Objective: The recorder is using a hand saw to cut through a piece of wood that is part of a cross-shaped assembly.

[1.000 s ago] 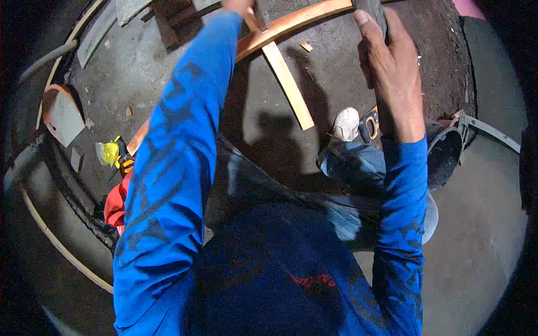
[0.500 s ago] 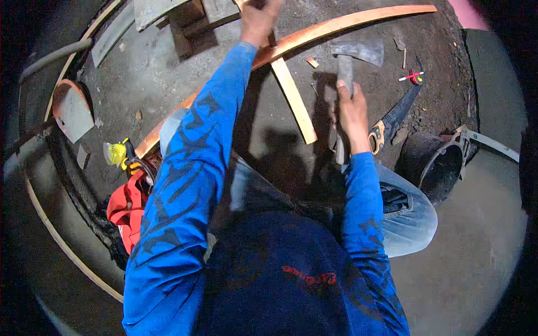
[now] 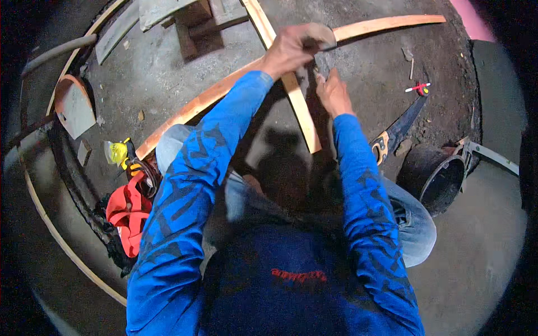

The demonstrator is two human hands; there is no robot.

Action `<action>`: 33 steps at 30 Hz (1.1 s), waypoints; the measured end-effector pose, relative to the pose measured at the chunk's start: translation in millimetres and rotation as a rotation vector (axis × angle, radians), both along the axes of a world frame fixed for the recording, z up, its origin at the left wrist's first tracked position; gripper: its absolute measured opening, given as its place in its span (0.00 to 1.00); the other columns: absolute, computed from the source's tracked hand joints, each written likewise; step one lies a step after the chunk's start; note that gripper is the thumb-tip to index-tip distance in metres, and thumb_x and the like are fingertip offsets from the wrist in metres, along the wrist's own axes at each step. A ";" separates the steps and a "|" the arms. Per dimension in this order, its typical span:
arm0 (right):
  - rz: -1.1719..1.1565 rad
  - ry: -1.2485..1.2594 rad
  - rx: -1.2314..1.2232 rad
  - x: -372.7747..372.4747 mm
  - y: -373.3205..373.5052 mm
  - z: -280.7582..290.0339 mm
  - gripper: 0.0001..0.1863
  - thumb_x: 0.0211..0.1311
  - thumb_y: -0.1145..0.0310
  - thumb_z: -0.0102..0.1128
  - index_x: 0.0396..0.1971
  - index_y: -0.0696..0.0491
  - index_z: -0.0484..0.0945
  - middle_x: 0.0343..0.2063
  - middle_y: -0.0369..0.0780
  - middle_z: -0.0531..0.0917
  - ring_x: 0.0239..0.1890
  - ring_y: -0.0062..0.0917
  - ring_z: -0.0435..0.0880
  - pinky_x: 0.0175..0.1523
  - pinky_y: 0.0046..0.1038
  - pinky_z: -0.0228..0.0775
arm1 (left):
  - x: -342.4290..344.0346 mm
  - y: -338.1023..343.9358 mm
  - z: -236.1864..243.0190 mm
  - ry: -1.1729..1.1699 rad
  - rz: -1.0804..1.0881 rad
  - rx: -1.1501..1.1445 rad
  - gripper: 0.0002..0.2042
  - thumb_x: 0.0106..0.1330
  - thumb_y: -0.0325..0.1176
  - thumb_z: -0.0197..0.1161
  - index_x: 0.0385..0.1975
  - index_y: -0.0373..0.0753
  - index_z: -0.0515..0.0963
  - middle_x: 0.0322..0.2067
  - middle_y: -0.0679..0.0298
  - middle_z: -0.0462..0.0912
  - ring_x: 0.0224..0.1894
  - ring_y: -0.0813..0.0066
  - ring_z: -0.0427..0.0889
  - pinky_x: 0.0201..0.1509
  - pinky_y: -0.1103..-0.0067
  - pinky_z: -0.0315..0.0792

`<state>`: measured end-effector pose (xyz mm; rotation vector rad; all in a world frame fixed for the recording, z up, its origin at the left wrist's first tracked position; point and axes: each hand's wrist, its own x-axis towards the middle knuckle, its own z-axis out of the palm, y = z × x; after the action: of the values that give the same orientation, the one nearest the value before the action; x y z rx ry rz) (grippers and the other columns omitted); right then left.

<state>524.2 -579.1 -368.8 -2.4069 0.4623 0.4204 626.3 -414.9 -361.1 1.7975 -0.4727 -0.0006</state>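
Two pale wooden strips cross on the ground in front of me: a long curved strip [image 3: 386, 26] and a shorter strip [image 3: 302, 115]. My left hand [image 3: 288, 50] is over their crossing, its fingers bent but smeared by motion; whether it grips anything is unclear. Against its fingers shows the blurred grey head of a hatchet [image 3: 320, 37]. Close beside it on the right, my right hand [image 3: 335, 95] is closed, apparently round the hatchet's handle, most of which is hidden.
A handsaw [image 3: 400, 126] lies to the right, a red and white tool [image 3: 419, 88] at its tip. Nearer is a black bucket [image 3: 434, 176] on its side. On the left are yellow safety glasses [image 3: 117, 152] and a red strapped item [image 3: 128, 210]. Boards and blocks [image 3: 196, 33] stand at the far left.
My left hand has come nearer and to the right along the strips. The hatchet has swung left, its head now by my left hand; my right hand has shifted up and left.
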 end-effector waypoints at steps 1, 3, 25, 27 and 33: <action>0.024 0.031 -0.024 3.1 -2.7 1.8 0.27 0.72 0.56 0.55 0.58 0.65 0.69 0.50 0.70 0.79 0.55 0.66 0.78 0.61 0.58 0.69 | -4.8 0.4 -5.4 -0.019 -0.186 0.007 0.20 0.54 0.35 0.76 0.46 0.35 0.83 0.40 0.54 0.88 0.44 0.60 0.86 0.54 0.72 0.78; 0.043 0.088 -0.080 12.3 -8.6 6.5 0.28 0.71 0.55 0.55 0.58 0.65 0.70 0.51 0.69 0.79 0.57 0.64 0.78 0.64 0.55 0.69 | 7.2 4.7 -16.5 0.054 0.234 -0.025 0.17 0.59 0.34 0.72 0.45 0.31 0.82 0.43 0.49 0.87 0.47 0.59 0.85 0.55 0.71 0.77; 0.041 0.118 -0.041 20.4 -23.0 0.7 0.34 0.69 0.51 0.55 0.60 0.66 0.69 0.54 0.67 0.78 0.61 0.62 0.76 0.68 0.51 0.67 | 46.1 53.2 34.2 0.293 0.642 -0.202 0.19 0.69 0.49 0.68 0.32 0.37 0.79 0.23 0.67 0.78 0.22 0.79 0.76 0.26 0.79 0.70; 0.031 0.131 -0.022 19.7 -22.9 -0.7 0.34 0.69 0.50 0.56 0.60 0.66 0.70 0.55 0.67 0.78 0.61 0.62 0.76 0.69 0.51 0.66 | 45.9 58.8 35.9 0.448 0.578 -0.524 0.15 0.69 0.44 0.66 0.27 0.40 0.76 0.22 0.67 0.78 0.23 0.78 0.77 0.27 0.80 0.70; 0.023 0.173 -0.052 21.3 -23.4 -2.7 0.33 0.70 0.50 0.56 0.60 0.65 0.71 0.55 0.66 0.78 0.62 0.60 0.76 0.69 0.50 0.66 | 59.0 40.6 23.7 0.290 0.734 -0.489 0.17 0.68 0.45 0.66 0.22 0.42 0.72 0.17 0.70 0.71 0.15 0.80 0.69 0.18 0.79 0.61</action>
<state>545.4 -602.5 -371.5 -2.4389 0.5279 0.6379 685.3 -374.2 -337.5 1.3653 0.3847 0.3311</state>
